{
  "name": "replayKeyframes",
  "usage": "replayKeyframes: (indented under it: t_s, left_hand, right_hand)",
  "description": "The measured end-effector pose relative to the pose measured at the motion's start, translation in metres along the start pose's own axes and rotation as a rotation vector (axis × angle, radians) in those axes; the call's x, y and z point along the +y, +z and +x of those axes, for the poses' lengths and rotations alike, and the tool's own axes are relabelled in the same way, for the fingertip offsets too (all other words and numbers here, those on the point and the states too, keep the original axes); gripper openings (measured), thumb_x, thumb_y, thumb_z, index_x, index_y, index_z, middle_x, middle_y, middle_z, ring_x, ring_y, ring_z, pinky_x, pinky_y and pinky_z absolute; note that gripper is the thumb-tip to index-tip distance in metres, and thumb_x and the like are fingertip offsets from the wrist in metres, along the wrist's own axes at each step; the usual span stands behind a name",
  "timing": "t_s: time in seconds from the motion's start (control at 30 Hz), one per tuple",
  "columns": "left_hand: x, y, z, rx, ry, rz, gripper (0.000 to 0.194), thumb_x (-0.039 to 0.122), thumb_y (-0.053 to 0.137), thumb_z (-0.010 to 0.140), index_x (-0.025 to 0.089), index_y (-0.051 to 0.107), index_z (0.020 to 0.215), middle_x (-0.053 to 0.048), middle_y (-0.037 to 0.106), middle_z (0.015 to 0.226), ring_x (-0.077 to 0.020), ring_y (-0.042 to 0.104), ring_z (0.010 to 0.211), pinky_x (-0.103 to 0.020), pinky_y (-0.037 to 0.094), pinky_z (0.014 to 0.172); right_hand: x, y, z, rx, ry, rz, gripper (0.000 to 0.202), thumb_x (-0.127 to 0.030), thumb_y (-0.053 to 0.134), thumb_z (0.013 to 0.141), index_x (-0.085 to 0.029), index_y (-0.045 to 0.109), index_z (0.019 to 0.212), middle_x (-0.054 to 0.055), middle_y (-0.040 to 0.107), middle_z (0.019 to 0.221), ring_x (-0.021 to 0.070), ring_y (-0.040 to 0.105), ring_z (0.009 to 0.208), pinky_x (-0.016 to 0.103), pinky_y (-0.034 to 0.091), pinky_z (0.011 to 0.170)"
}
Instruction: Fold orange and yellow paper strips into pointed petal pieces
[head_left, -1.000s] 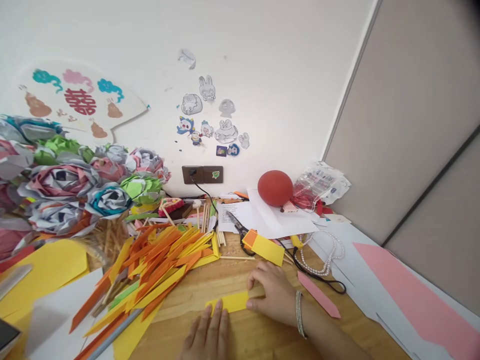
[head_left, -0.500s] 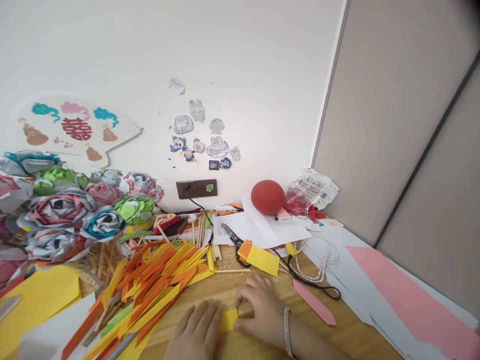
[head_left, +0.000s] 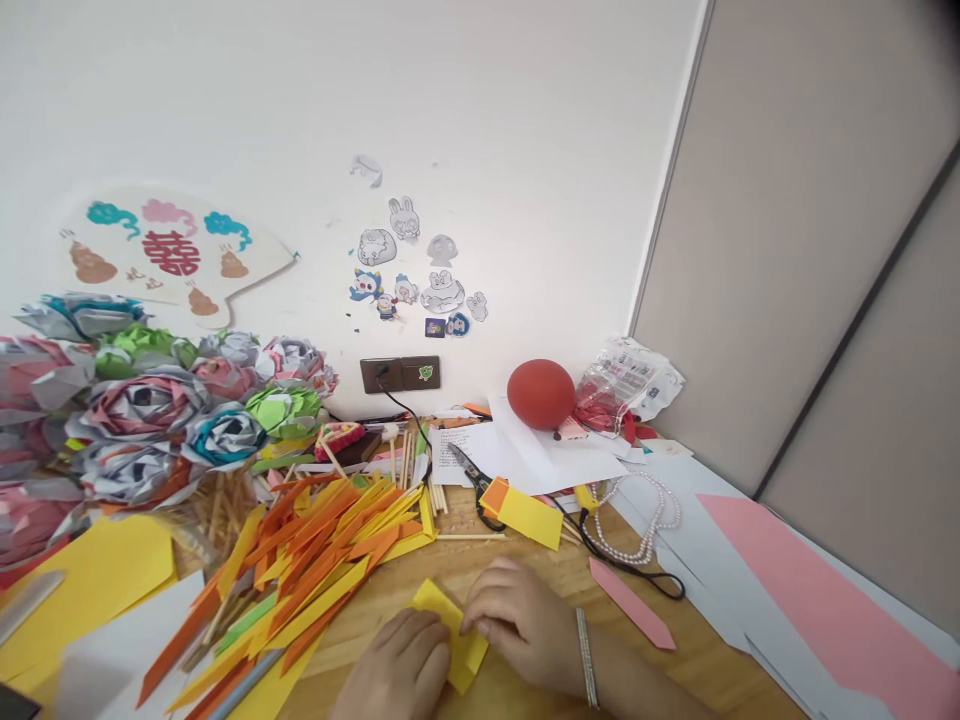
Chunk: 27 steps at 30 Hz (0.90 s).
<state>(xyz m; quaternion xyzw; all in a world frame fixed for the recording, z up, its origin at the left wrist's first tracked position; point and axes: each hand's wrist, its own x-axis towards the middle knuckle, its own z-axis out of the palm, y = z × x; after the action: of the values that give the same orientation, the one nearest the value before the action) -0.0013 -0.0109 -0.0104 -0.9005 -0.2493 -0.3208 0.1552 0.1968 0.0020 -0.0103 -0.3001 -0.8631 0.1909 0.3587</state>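
A small piece of yellow paper (head_left: 469, 663) lies slanted on the wooden table between my hands, with a crease or fold along it. My left hand (head_left: 401, 660) covers its left side, fingers curled together on the edge; the thumb is hidden. My right hand (head_left: 517, 622), with a beaded bracelet at the wrist, pinches the right edge between thumb and bent fingers. Beyond the hands lie yellow and orange paper pieces (head_left: 529, 515), partly covering black scissors (head_left: 474, 478). A pink pointed paper strip (head_left: 632, 605) rests right of my right hand.
Orange and yellow folded strips (head_left: 322, 560) are heaped at left, below many paper flowers (head_left: 150, 410). A red balloon (head_left: 541, 394) sits by the wall. Pearl beads (head_left: 637, 550), a black cord (head_left: 630, 568) and large pink paper (head_left: 825, 590) lie at right.
The yellow paper has turned to a slant and more of it shows. My right hand has closed further over its edge, and my left fingers have curled more. The view has shifted slightly left.
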Motion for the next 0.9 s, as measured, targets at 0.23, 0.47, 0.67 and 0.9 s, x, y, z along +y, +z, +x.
replayKeyframes:
  t_s: [0.23, 0.47, 0.67, 0.9]
  left_hand:
    - [-0.012, -0.006, 0.0, 0.073, 0.077, 0.036, 0.031, 0.014, 0.029, 0.095, 0.02, 0.058, 0.088, 0.001, 0.071, 0.091, -0.0106, 0.065, 0.09, -0.019, 0.049, 0.086]
    - [-0.011, -0.011, 0.007, -0.228, -0.039, -0.22, 0.029, 0.003, 0.037, 0.078, 0.021, 0.059, 0.086, -0.003, 0.068, 0.103, -0.0128, 0.062, 0.1, -0.02, 0.051, 0.084]
    - [-0.012, -0.024, 0.014, -0.333, -0.075, -0.468, 0.024, 0.004, 0.047, 0.079, 0.023, 0.061, 0.077, -0.001, 0.067, 0.094, -0.0158, 0.059, 0.095, -0.026, 0.048, 0.084]
    - [-0.022, -0.021, 0.009, -0.492, -0.218, -0.797, 0.015, 0.014, 0.057, 0.082, 0.024, 0.066, 0.076, -0.002, 0.065, 0.093, -0.0147, 0.058, 0.091, -0.025, 0.046, 0.081]
  right_hand:
    - [0.003, -0.005, -0.002, -0.06, -0.004, -0.114, 0.026, -0.002, 0.056, 0.072, -0.022, 0.068, 0.084, 0.002, 0.062, 0.085, 0.017, 0.05, 0.085, 0.029, 0.041, 0.076]
    - [0.004, -0.002, -0.004, -0.148, -0.016, -0.233, 0.006, -0.017, 0.067, 0.077, -0.023, 0.068, 0.076, 0.0, 0.06, 0.084, 0.017, 0.05, 0.086, 0.029, 0.04, 0.076]
    - [0.005, -0.006, -0.007, -0.221, -0.034, -0.316, 0.005, -0.027, 0.064, 0.081, -0.025, 0.068, 0.079, 0.001, 0.061, 0.086, 0.0189, 0.049, 0.088, 0.033, 0.038, 0.077]
    - [0.003, -0.006, -0.007, -0.22, -0.032, -0.104, 0.008, -0.027, 0.075, 0.072, -0.022, 0.068, 0.073, -0.001, 0.061, 0.084, 0.0155, 0.053, 0.086, 0.028, 0.04, 0.079]
